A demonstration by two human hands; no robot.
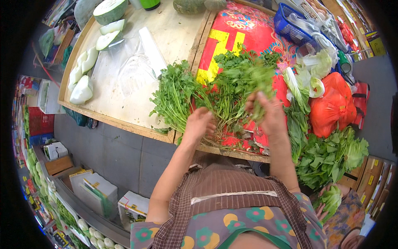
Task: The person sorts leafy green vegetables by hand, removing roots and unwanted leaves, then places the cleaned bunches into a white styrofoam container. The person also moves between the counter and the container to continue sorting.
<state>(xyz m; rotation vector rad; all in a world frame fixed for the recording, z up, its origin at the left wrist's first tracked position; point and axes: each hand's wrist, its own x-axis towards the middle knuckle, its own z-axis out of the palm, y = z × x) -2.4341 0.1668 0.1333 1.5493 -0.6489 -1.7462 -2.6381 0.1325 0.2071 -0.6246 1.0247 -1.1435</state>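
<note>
My right hand (269, 113), blurred by motion, holds a few leafy green stems (258, 82) above a heap of herbs that look like coriander (228, 104). The heap lies on the red printed cover (248, 29) of the table, its thin roots towards me. At the left of the heap, another leafy bunch (175, 93) leans across the wooden divider. My left hand (200, 123) is beside the stems and roots, fingers curled; whether anything is between them cannot be made out. Torn bits of cover and plant scraps lie at the table's front edge.
Cut winter melon pieces (82, 90) line the left side of the pale board (124, 81). Lettuce (297, 84), an orange-red plastic bag (332, 104) and leafy greens (329, 154) sit at the right. Behind is a blue basket (286, 25). Another person's hand (321, 211) holds lettuce at lower right.
</note>
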